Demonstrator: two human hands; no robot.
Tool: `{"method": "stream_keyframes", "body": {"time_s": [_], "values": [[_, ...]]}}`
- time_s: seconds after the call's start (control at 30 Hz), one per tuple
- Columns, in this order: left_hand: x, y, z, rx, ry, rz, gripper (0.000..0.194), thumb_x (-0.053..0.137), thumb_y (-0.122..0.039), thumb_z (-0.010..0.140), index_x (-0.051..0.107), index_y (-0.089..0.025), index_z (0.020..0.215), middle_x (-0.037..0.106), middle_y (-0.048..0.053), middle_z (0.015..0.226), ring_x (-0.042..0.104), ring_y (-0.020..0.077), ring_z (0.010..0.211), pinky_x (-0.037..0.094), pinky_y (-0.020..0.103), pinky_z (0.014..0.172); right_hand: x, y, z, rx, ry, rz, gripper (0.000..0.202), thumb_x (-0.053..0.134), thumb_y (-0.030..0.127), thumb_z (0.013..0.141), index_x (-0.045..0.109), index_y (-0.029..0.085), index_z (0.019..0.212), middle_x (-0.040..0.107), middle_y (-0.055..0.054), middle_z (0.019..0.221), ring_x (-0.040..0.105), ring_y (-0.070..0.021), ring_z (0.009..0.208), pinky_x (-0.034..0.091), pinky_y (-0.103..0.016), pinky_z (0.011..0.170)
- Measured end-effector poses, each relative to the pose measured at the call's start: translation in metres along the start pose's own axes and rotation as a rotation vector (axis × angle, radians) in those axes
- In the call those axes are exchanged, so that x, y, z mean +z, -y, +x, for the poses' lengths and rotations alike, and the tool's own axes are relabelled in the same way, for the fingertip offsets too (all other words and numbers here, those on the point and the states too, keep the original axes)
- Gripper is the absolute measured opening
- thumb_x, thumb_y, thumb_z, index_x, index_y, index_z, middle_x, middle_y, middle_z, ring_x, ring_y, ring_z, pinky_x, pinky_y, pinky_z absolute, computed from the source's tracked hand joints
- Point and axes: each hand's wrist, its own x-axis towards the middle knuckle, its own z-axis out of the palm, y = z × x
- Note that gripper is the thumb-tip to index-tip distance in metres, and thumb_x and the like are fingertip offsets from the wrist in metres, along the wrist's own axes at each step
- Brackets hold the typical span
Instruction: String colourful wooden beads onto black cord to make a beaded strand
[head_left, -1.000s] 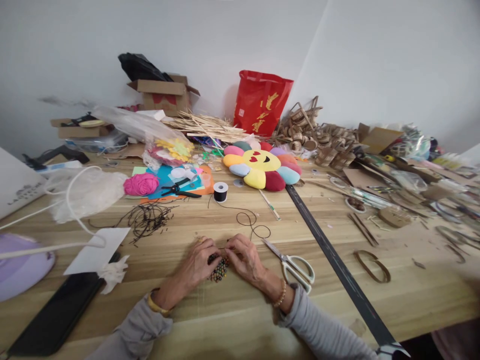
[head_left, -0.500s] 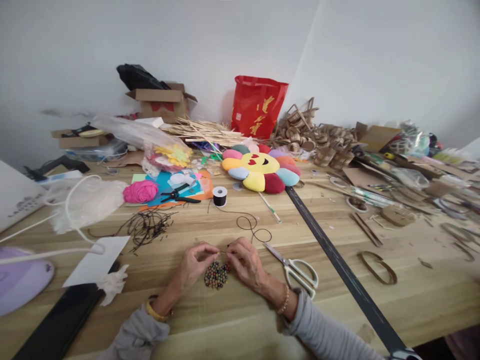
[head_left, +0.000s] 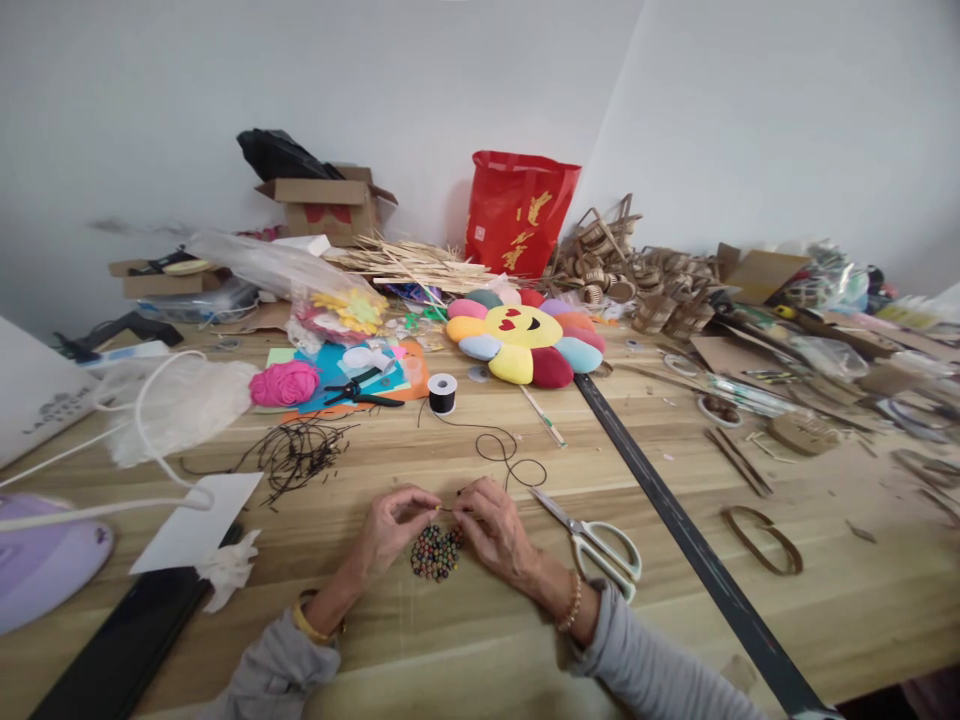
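Observation:
Fingers pinched, my left hand (head_left: 396, 522) holds a tiny thing at its fingertips that looks like a bead. Opposite it, my right hand (head_left: 489, 528) pinches a thin black cord (head_left: 491, 436), a short bit of which shows between the two hands. That cord runs back in loops to a black-and-white spool (head_left: 442, 394). A small heap of dark, multicoloured round beads (head_left: 435, 556) lies on the table just below and between my hands. White-handled scissors (head_left: 600, 545) rest with blades parted, right of my right hand.
A tangle of black cord (head_left: 304, 455), pliers (head_left: 360, 392) and pink yarn (head_left: 283, 384) lie left. A plush flower (head_left: 525, 335) sits behind the spool. A long dark strip (head_left: 675, 520) crosses the right side. A black case (head_left: 127, 640) lies front left.
My hands keep the same pinched pose over the beads, nearly still. The whole view has shifted very slightly.

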Motion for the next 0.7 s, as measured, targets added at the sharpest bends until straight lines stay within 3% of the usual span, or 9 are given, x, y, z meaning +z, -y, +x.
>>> {"method": "stream_keyframes", "body": {"time_s": [0.7], "values": [[0.0014, -0.0014, -0.0011, 0.074, 0.033, 0.031, 0.014, 0.065, -0.027, 0.072, 0.071, -0.014, 0.074, 0.070, 0.006, 0.074, 0.065, 0.0185, 0.072, 0.052, 0.028, 0.068, -0.0005, 0.0031, 0.0011, 0.011, 0.029, 0.018, 0.016, 0.049, 0.021, 0.094, 0.061, 0.018, 0.085, 0.060, -0.006, 0.080, 0.053, -0.0186, 0.077, 0.044, -0.032, 0.070]]}}
